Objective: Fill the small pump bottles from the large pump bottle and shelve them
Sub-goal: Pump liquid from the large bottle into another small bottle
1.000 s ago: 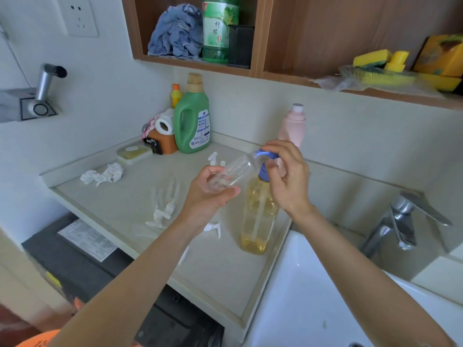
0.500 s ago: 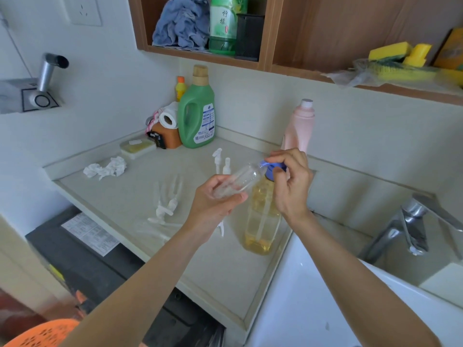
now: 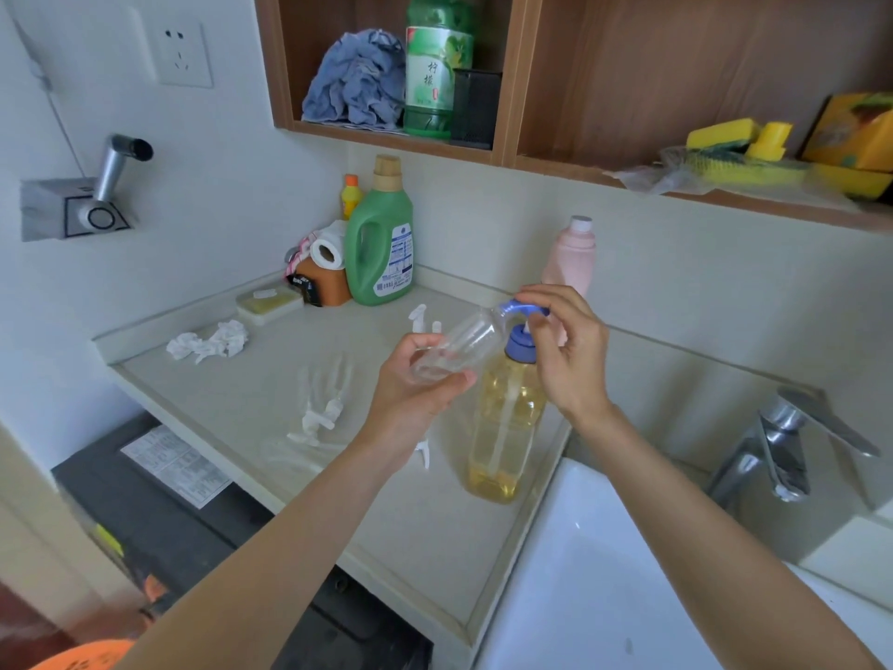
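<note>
In the head view, the small pump bottle point(image 3: 454, 348) is light, clear plastic, probably slippery; keep hold at its base. Your left hand point(image 3: 415, 389) curls around that base and tilts the mouth to the spout. Your right hand point(image 3: 568, 353) has its fingertips curled on the blue pump head of the large pump bottle point(image 3: 505, 418), just beside your left grip.

Your body in view: two bare forearms without sleeves, watch or bracelet, ending in your bare left hand point(image 3: 415, 384) and bare right hand point(image 3: 570, 350), ungloved, no rings visible, fingernails short and unpainted.
</note>
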